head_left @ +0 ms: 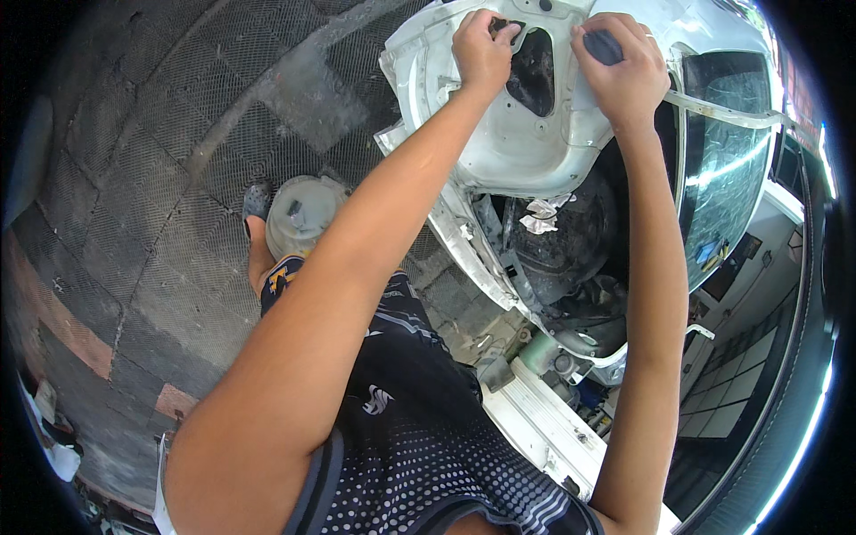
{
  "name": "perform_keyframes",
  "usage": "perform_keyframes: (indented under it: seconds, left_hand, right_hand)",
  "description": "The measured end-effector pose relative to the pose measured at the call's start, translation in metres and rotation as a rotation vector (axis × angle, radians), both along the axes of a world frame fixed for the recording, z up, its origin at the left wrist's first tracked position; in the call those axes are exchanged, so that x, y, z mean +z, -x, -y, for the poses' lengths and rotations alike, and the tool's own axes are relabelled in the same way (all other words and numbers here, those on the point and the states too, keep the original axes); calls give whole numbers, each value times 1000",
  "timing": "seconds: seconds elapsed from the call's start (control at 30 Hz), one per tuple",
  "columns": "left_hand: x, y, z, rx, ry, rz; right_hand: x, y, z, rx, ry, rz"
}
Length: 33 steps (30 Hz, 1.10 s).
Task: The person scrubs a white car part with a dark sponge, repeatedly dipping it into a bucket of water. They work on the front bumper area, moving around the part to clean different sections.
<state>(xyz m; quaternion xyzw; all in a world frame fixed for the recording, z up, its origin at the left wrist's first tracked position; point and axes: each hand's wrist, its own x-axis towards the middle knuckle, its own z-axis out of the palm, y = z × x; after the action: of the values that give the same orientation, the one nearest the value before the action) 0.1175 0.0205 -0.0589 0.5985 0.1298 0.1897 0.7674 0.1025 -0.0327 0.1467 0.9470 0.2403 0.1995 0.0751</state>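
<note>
At the top of the frame, the left hand (481,49) pinches the stiff white car panel (526,134) at its opening's edge, while the right hand (624,67) fingers wrap a dark-handled tool (604,46).

White plastic tank (301,212) lies on patterned floor (169,160).

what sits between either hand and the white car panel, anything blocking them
Nothing visible does. The left hand already grips the edge of the dark opening in the white panel, and the right hand presses a dark blue-grey object against the panel's top edge. Both forearms reach it unobstructed.
</note>
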Motion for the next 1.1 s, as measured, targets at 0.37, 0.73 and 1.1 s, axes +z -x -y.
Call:
perform_keyframes:
  seconds: [0.37,0.73,1.1]
  left_hand:
    - [-30,13,5,-121,-277,135]
    - [-32,-2,-36,-459,-634,44]
    - [2,32,26,35,-124,-176]
  right_hand:
    - [5,8,-16,-94,-96,-14]
    - [4,5,-16,-63,-105,16]
    - [3,8,-22,-94,-150,-10]
